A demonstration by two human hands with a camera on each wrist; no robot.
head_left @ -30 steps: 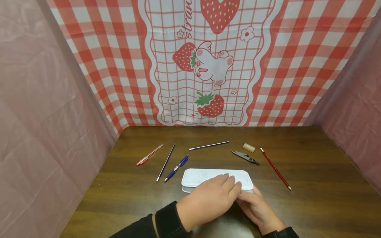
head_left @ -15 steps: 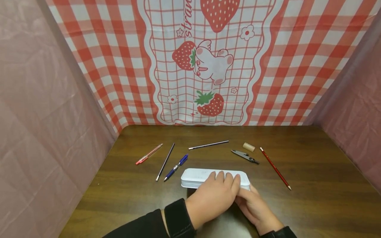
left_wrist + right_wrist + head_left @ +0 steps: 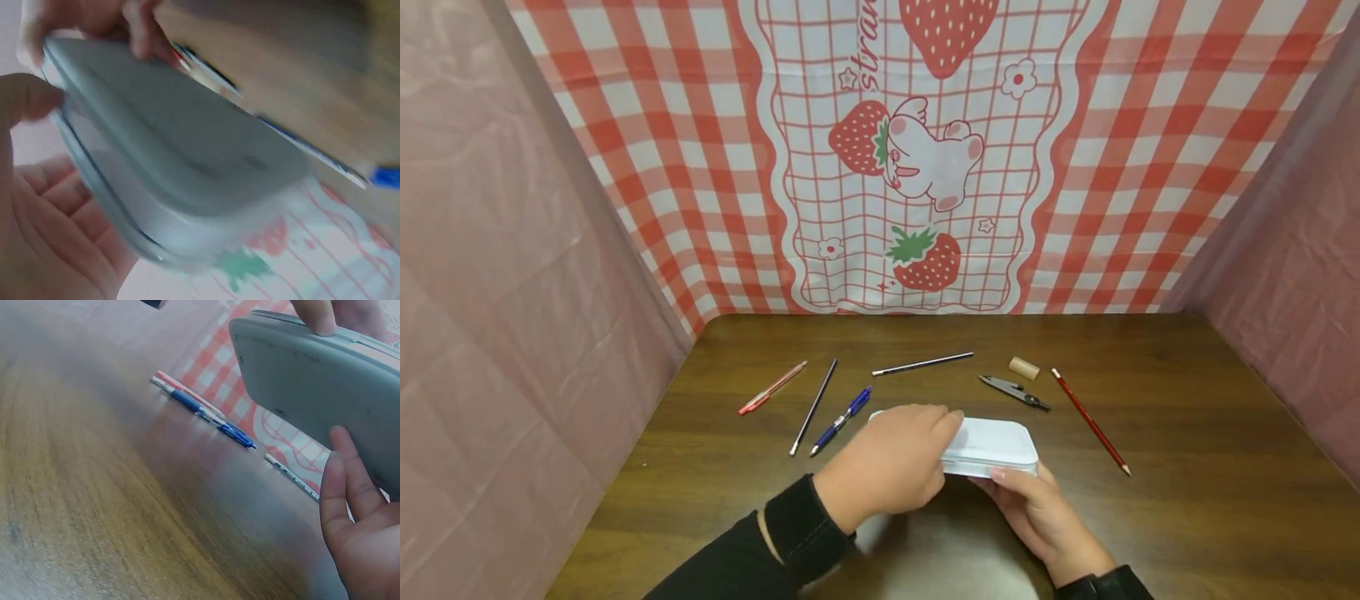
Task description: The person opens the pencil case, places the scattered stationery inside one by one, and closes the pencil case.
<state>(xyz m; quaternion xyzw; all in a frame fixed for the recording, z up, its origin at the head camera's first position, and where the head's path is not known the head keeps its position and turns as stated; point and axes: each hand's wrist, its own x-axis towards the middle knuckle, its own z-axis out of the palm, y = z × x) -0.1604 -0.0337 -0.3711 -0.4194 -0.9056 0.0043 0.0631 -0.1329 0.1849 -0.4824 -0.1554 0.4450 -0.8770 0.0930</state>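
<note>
Both hands hold a white, closed pencil case (image 3: 992, 443), lifted off the table and slightly tilted. My left hand (image 3: 887, 458) lies across its left part, fingers over the lid. In the left wrist view that hand's thumb (image 3: 37, 97) presses at the seam along the case's side. At the right end, my right hand (image 3: 1048, 521) grips the case with the thumb on the near edge. Its fingers support the grey underside (image 3: 300, 381), as the right wrist view shows. The left end of the case is mostly hidden behind the left hand.
Beyond the case lie a pink pen (image 3: 772, 388), a blue pen (image 3: 841, 422), two dark pencils (image 3: 813, 407), a compass (image 3: 1013, 392), a tan cylinder (image 3: 1024, 368) and a red pencil (image 3: 1090, 422). A checked cloth (image 3: 700, 167) hangs behind the table.
My left hand has slid leftward along the case, from its right part to its left, uncovering the right part of the lid. The right hand keeps its hold; the pens and pencils stay put.
</note>
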